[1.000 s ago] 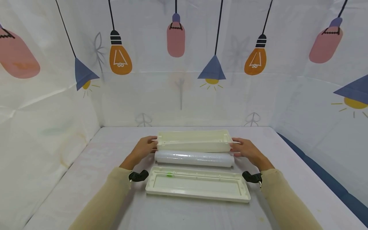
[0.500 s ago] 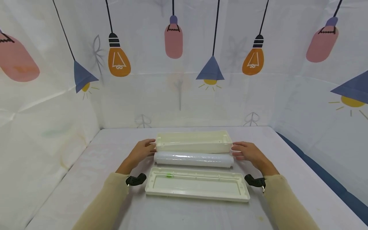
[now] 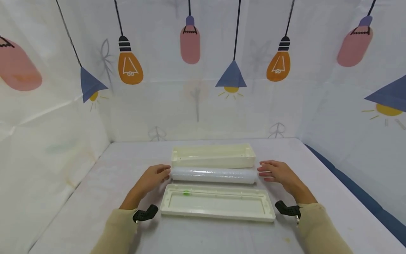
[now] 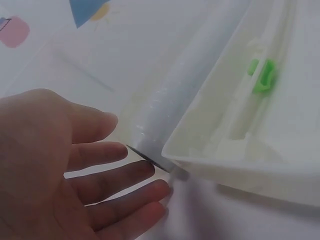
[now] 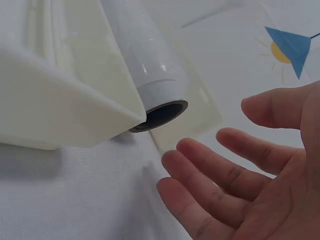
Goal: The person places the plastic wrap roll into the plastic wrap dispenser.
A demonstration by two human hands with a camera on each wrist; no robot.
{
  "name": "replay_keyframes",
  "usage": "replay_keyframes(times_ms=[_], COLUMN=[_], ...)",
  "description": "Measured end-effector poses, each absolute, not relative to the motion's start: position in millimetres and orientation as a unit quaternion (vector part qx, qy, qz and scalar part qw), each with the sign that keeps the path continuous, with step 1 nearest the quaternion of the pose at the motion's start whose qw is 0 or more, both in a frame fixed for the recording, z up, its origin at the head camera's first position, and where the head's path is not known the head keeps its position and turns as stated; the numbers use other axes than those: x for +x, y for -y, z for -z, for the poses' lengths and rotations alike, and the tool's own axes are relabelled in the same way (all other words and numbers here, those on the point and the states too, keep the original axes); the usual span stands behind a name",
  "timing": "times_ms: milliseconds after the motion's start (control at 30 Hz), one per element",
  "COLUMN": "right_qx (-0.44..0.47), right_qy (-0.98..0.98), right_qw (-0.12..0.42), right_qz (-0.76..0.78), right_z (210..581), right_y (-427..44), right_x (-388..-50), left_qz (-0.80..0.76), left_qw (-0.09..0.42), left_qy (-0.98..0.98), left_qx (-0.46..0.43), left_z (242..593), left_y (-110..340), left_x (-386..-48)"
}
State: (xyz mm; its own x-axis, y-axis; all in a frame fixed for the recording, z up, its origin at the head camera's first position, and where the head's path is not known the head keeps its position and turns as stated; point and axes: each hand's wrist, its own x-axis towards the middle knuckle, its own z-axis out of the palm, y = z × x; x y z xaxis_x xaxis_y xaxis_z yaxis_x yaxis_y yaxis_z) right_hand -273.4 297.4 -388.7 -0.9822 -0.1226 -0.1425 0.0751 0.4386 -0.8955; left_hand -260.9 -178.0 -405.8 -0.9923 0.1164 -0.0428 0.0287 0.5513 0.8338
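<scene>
A roll of plastic wrap (image 3: 214, 175) lies crosswise between a cream open box (image 3: 214, 161) behind it and a cream lid (image 3: 217, 205) in front. My left hand (image 3: 153, 179) is at the roll's left end with fingers extended; whether they touch it I cannot tell. My right hand (image 3: 280, 175) stands just off the other end, fingers spread and holding nothing. The right wrist view shows the hollow core (image 5: 161, 116) of the roll, apart from the fingertips. A green slider (image 4: 264, 76) sits on the lid's rail in the left wrist view.
All of this lies on a white-covered table (image 3: 203, 236). A white sheet (image 3: 196, 109) printed with lamps and bulbs hangs behind and at both sides. Dark blue cloth (image 3: 355, 194) shows beyond the table's right edge. Both wrists wear black camera mounts (image 3: 145, 213).
Both hands have let go of the box and come back toward me to the ends of the roll. The right hand has also moved outward. Box, roll and lid stay put.
</scene>
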Motion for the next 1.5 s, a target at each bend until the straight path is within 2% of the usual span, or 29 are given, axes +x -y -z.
replay_keyframes(times_ms=[233,400,1067,1500], right_qx=[-0.031,-0.05,-0.044,-0.077], right_qy=[-0.855,-0.854,-0.898,-0.9], right_qw=[0.101,0.094,0.082,0.062], right_qz=[0.509,0.51,0.431,0.424], right_z=[397,399,407,411], right_y=[-302,-298,-291,-289], right_x=[-259,-252,-252,-253], left_qz=[-0.474,-0.47,-0.459,-0.45], left_qw=[0.05,0.033,0.026,0.017], left_qy=[-0.878,-0.881,-0.888,-0.893], left_qx=[0.039,0.04,0.007,-0.001], left_z=[412,412,414,414], left_y=[177,176,172,167], left_x=[-256,-255,-250,-249])
